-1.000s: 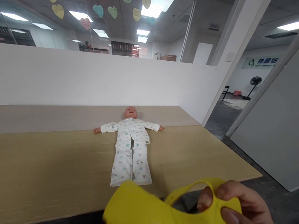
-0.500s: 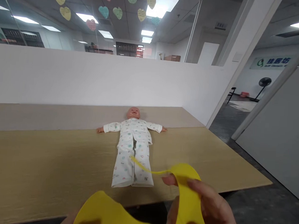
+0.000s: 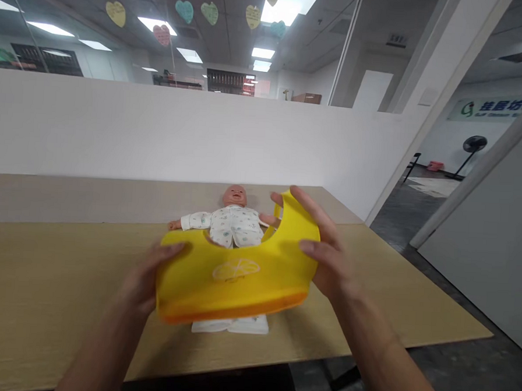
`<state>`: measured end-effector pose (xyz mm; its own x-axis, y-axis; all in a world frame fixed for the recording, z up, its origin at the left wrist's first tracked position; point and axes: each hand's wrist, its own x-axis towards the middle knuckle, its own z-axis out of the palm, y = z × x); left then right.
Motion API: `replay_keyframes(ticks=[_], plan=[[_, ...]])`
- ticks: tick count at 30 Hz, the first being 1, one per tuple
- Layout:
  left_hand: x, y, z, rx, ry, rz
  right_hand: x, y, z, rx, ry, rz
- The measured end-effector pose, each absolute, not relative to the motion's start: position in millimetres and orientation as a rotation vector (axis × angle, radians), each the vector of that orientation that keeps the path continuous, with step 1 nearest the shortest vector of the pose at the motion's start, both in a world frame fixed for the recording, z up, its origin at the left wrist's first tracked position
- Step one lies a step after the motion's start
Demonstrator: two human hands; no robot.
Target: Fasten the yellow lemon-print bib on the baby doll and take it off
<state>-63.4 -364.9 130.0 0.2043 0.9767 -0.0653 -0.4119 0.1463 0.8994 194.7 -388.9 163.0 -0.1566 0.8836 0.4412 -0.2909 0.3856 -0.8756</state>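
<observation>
A yellow baby bib (image 3: 195,274) with a printed lemon slice and an orange lower edge is held up in front of me. My left hand (image 3: 145,277) grips its left side, thumb on the front face and fingers hidden behind. At the other side my right hand (image 3: 326,245) holds the bib near its neck strap, thumb in front, some fingers passing behind the strap. Beyond the bib a baby doll (image 3: 234,217) in white patterned clothes lies face up on the table. The bib hides the doll's middle and most of its legs; its trouser hems show below.
The wooden table (image 3: 392,278) runs up to a white half wall (image 3: 180,136) with glass above it. Heart-shaped notes (image 3: 209,13) stick to the glass. To the right are a doorway, a grey door (image 3: 491,231) and a standing fan (image 3: 474,143).
Both hands have raised the bib from the lower edge of view to in front of the doll. Its printed front now shows upright. The doll has stayed in place.
</observation>
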Motion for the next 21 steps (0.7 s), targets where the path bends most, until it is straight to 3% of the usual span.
replay_keyframes(ticks=[4,21], plan=[[-46,-317,146,0.977,0.752,1.199,194,-333,174,-0.651,-1.332,1.045],[-33,-116,95,1.211,0.882,1.143,200,-125,120,-1.035,-1.206,0.939]])
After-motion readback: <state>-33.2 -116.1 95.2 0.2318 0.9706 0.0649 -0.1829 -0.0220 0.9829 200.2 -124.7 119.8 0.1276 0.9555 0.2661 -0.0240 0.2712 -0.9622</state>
